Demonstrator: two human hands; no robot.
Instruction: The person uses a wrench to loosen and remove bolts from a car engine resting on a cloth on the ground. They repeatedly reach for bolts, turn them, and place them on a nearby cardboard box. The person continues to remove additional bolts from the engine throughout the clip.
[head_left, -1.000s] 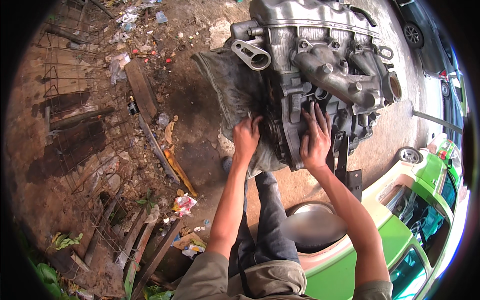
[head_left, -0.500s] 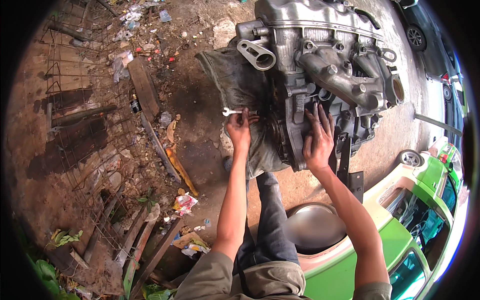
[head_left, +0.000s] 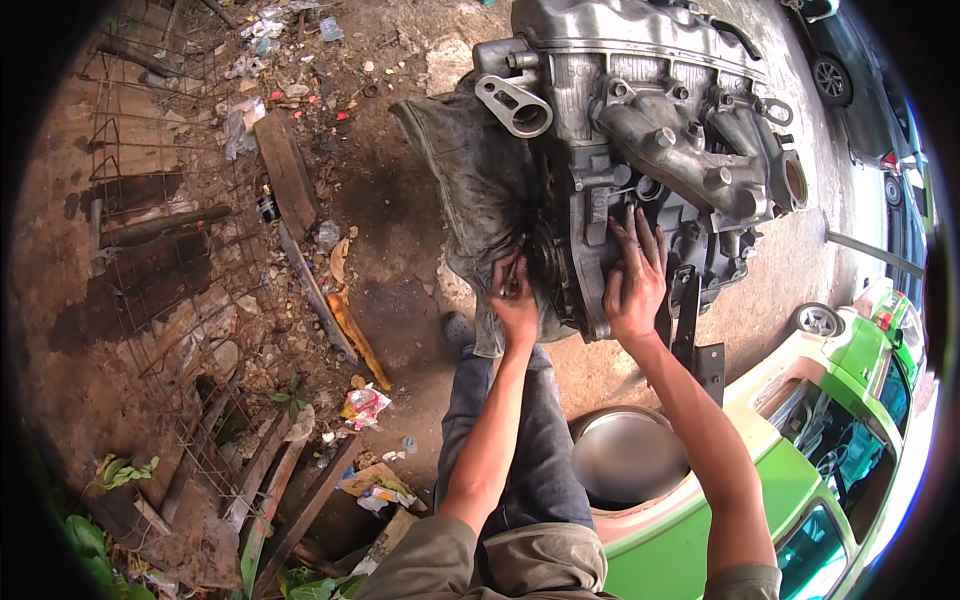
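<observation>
A bare grey engine [head_left: 640,130] stands in front of me, its ribbed cover and curved intake manifold [head_left: 675,165] uppermost. My right hand [head_left: 637,280] lies against the side of the block below the manifold, fingers stretched out and apart. At the engine's left end, close to the dark round pulley [head_left: 545,260], my left hand [head_left: 513,295] has its fingers curled together. What they hold, if anything, is hidden; no wrench shows there. A dark, grimy cloth [head_left: 465,170] spreads beneath and beside this end of the engine.
A metal bracket [head_left: 690,320] juts from the engine's near right side. A green van body [head_left: 720,490] stands close on the right, with a round dark pan [head_left: 580,460] by it. Wooden planks [head_left: 287,175], wire mesh [head_left: 150,150] and litter cover the ground at left.
My left hand has moved right and a little nearer, in to the engine's end. The open-ended wrench it held no longer shows. My right hand keeps its place on the block.
</observation>
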